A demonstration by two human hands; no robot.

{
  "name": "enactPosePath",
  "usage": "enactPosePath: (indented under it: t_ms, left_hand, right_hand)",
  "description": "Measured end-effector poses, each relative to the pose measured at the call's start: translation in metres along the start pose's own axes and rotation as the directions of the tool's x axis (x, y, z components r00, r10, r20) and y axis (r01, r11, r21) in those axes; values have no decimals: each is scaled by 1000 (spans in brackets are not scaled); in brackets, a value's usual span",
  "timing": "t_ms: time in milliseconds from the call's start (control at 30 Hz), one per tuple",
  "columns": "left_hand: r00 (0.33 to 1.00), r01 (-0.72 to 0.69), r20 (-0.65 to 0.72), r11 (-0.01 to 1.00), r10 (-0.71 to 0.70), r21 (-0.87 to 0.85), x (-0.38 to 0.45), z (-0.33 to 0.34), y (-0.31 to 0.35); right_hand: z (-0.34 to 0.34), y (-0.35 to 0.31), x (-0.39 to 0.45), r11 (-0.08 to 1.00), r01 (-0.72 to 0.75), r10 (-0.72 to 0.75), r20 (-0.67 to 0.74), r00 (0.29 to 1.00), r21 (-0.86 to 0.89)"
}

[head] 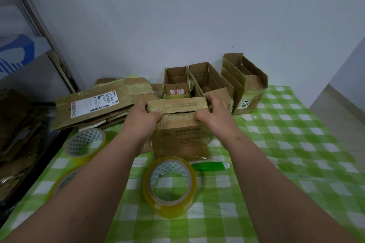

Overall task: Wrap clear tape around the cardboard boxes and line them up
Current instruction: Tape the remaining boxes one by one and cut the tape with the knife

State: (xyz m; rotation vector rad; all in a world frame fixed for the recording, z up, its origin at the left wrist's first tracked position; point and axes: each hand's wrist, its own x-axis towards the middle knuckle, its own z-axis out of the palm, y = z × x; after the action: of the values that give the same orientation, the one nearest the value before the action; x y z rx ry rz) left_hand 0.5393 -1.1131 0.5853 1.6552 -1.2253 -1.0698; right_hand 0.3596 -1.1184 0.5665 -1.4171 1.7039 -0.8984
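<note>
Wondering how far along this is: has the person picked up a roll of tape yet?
No, both the left hand and right hand grip the cardboard box, while the nearest tape roll lies untouched on the checked tablecloth.

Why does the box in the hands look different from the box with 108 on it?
The held box has its top flaps folded shut, pressed together by the left hand and right hand; the 108 box stands open at the top, untouched. The held box sits near the tape roll; the 108 box stands farther back by the wall. Both are brown cardboard with old tape on them.
</note>
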Motion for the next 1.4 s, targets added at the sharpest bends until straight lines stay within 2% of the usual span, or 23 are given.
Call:
enactPosePath:
  t_ms: [67, 167, 367, 533, 667, 767, 900, 1100, 1267, 1400]
  left_hand:
    - [1000, -18, -2, 999, 18, 32, 0, -1, 0]
    - [998, -63, -9, 993, 64, 100, 0, -2, 3]
    - [988, -129, -64, 979, 140, 155, 0, -9, 9]
    - [992, -103, -68, 991, 109, 80, -1, -18, 3]
    - [997, 4, -78, 995, -11, -95, 0, -17, -10]
    - [996, 67, -41, 988, -73, -139, -1, -15, -13]
    - [994, 107, 0, 961, -111, -256, -4, -17, -18]
    - [996, 86, 1, 967, -89, -241, -11, -14, -23]
    - [996, 84, 22, 977, -81, -197, -13, -18, -30]
    - [997, 83, 18, 970, -81, -230, 7, -23, -60]
  right_hand:
    - [0, 1, 0, 1000, 26, -26, 10, 1000, -17]
    - [-3, -3, 3, 999, -17, 20, 63, 998, -41]
    - [-4, -9, 5, 995, -50, 53, 40, 998, -82]
    - [1, -4, -1, 1000, -8, 10, 49, 999, -27]
    - [12, -4, -10, 1000, 29, -29, 18, 999, -2]
    - [22, -5, -17, 995, 74, -76, 25, 997, 66]
    - [24, -9, -22, 990, 13, -23, 72, 997, 138]
    - [20, -14, -31, 981, 16, -21, 26, 999, 193]
    - [12, -17, -34, 996, 10, -8, -21, 1000, 90]
    - [11, -12, -39, 993, 10, -9, -6, 1000, 116]
